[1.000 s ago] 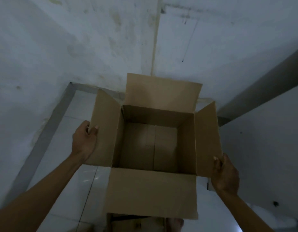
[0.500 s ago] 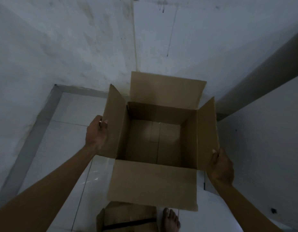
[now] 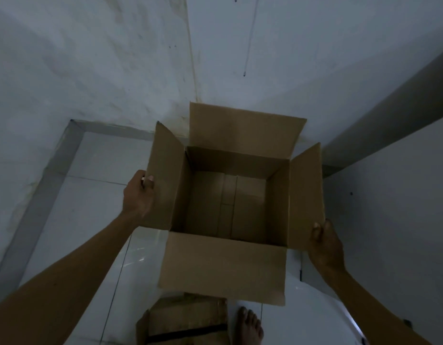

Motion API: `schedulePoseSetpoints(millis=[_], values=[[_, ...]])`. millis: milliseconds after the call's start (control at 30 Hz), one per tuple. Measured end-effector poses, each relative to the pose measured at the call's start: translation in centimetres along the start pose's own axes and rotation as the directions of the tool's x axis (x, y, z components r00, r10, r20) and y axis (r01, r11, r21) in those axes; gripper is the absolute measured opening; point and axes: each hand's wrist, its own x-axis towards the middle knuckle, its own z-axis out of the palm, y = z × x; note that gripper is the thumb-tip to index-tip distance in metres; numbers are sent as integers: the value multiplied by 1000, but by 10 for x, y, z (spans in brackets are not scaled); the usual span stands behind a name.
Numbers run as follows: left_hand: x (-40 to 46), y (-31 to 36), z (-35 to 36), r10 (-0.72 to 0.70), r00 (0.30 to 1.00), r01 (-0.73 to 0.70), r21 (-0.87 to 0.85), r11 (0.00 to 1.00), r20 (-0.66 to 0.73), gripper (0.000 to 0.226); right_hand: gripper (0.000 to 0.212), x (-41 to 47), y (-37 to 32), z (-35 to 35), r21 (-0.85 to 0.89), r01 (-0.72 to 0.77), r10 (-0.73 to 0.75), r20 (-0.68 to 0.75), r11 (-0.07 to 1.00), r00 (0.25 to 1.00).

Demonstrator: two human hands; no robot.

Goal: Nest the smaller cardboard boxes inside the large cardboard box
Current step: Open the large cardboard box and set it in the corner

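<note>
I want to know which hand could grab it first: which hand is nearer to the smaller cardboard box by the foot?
Left, though not by much. The left hand grips the large box's left flap, up and left of the smaller box. The right hand holds the right flap, farther off to the right.

The smaller box (image 3: 188,319) and a bare foot (image 3: 249,327) are cut off by the bottom edge.

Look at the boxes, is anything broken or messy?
Nothing looks broken. The large cardboard box sits open and empty, its four flaps spread out, with the left hand and right hand gripping the side flaps. A smaller cardboard box lies by a bare foot, not inside yet.
</note>
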Motion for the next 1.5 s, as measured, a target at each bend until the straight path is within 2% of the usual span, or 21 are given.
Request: schedulePoseSetpoints(millis=[100,200,367,467,567,667,733,833,967,1133,1233,1333,1433,1500], values=[[-2,-3,0,-48,999,46,57,997,25,24,21,-6,0,0,36,-38,38,-8,999,999],[-10,-9,0,-100,995,100,-25,995,12,22,31,-13,1,3,130,-136,148,-83,982,986],[-43,-29,-7,-262,950,199,-317,927,-170,57,45,-41,16,7,228,-202,232,-113,953,966],[-65,-45,-8,-431,884,293,-501,814,-183,81,54,-52,23,9,271,-240,266,-64,932,962],[-84,-63,-1,-567,824,425,-642,638,-17,99,60,-57,27,14,332,-288,302,10,898,953],[-96,-74,14,-618,747,617,-601,509,244,102,67,-61,31,19,347,-424,389,169,837,906],[-100,-76,26,-598,700,704,-516,487,391,98,75,-62,34,22,287,-504,426,292,815,856],[-104,-74,46,-543,628,773,-366,518,557,83,78,-63,34,30,230,-568,437,440,790,785],[-103,-77,55,-568,621,770,-286,570,541,71,76,-61,29,41,280,-599,451,446,750,773],[-83,-73,35,-545,528,821,-226,525,652,65,71,-57,26,26,348,-496,387,337,796,858],[-65,-62,21,-536,523,848,-340,406,663,62,68,-47,23,15,489,-502,381,331,713,863],[-52,-56,11,-555,528,848,-435,302,643,64,51,-31,21,8,600,-527,384,362,601,850],[-51,-59,9,-517,494,851,-511,121,699,56,33,-21,17,4,610,-578,399,418,542,816],[-56,-64,12,-486,487,839,-543,28,726,61,33,-21,13,4,600,-592,410,427,539,806]])
